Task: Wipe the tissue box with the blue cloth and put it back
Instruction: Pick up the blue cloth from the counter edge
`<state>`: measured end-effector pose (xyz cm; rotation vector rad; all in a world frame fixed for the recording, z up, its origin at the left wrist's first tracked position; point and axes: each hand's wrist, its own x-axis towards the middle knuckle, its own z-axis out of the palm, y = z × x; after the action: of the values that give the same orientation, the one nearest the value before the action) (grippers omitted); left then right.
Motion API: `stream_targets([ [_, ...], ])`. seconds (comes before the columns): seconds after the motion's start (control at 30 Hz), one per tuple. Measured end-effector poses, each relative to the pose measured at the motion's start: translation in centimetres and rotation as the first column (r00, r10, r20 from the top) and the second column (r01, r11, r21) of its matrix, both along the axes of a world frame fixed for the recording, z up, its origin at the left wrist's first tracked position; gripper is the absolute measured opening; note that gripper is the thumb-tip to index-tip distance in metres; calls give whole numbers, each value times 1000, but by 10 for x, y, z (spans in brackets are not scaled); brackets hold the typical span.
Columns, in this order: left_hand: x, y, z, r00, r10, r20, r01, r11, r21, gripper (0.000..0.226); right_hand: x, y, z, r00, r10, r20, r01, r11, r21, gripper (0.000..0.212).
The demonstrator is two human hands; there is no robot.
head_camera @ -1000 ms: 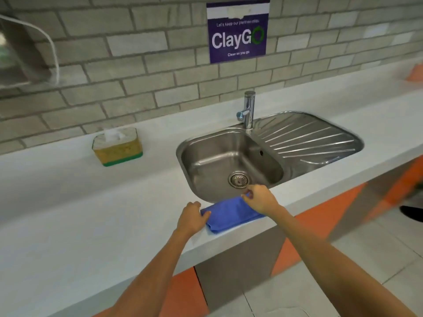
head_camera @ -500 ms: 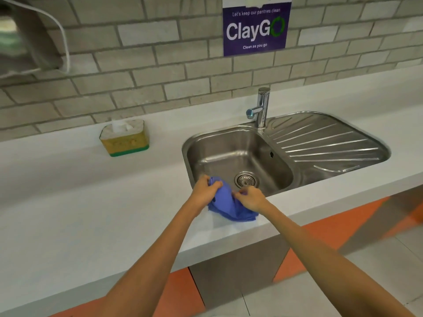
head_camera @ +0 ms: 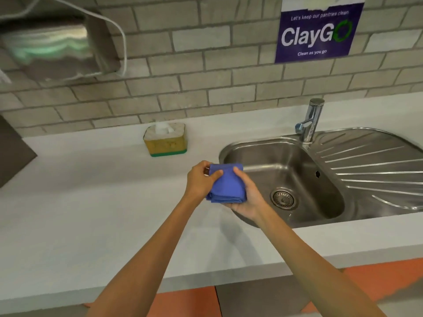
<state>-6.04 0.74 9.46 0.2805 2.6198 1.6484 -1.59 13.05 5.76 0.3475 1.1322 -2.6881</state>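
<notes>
The tissue box (head_camera: 166, 141) is yellow with a green base and a white tissue sticking out of its top. It stands on the white counter against the brick wall, beyond and left of my hands. The blue cloth (head_camera: 226, 185) is folded and held up above the counter's middle, beside the sink's left rim. My left hand (head_camera: 201, 180) grips its left edge with the thumb on top. My right hand (head_camera: 248, 197) cups it from below and from the right.
A steel sink (head_camera: 297, 179) with a drainboard and a tap (head_camera: 310, 121) lies to the right. A metal dispenser (head_camera: 57, 44) hangs on the wall at upper left. A dark object (head_camera: 13, 149) juts in at the left edge. The counter's front edge (head_camera: 229, 277) is near me.
Both hands have lifted the blue cloth off the counter's front edge and gathered it into a folded bundle. The view has shifted left, so the tissue box is now nearer the centre.
</notes>
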Motion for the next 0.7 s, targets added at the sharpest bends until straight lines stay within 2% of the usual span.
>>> stream_targets([
  [0.1, -22, -35, -7, 997, 68, -46, -68, 998, -17, 25, -23, -29, 9, 996, 83, 37, -88, 980, 178, 46],
  [0.17, -34, -56, -8, 991, 135, -17, -135, 990, 30, 26, -39, -47, 14, 996, 70, 61, -84, 961, 264, 47],
  [0.23, -45, -80, -9, 971, 175, 164, -204, 962, 183, 36, -56, -65, 22, 997, 69, 47, -81, 931, 355, 48],
  [0.27, -50, -95, -10, 945, 124, 304, -216, 933, 288, 44, -64, -74, 27, 996, 83, 33, -90, 916, 390, 48],
  [0.33, -61, -125, -15, 851, -124, 511, -213, 808, 550, 64, -82, -94, 37, 992, 127, 4, -116, 888, 445, 45],
  [0.4, -70, -148, -23, 787, -341, 515, -254, 581, 773, 73, -96, -115, 46, 980, 198, -22, -160, 847, 507, 41],
  [0.43, -75, -154, -28, 777, -397, 489, -285, 471, 835, 72, -102, -127, 48, 971, 237, -31, -180, 812, 555, 38],
  [0.5, -81, -159, -33, 769, -436, 467, -349, 326, 878, 70, -112, -150, 49, 958, 278, -61, -164, 716, 679, 29],
  [0.57, -88, -165, -37, 778, -458, 430, -349, 254, 902, 73, -123, -169, 45, 954, 253, -158, -16, 573, 819, 27],
  [0.63, -95, -174, -40, 784, -493, 378, -308, 220, 926, 82, -135, -177, 41, 934, 218, -282, 195, 352, 916, 33],
  [0.7, -106, -185, -41, 789, -505, 351, -269, 230, 935, 88, -148, -182, 43, 922, 205, -329, 316, 95, 944, 36],
])
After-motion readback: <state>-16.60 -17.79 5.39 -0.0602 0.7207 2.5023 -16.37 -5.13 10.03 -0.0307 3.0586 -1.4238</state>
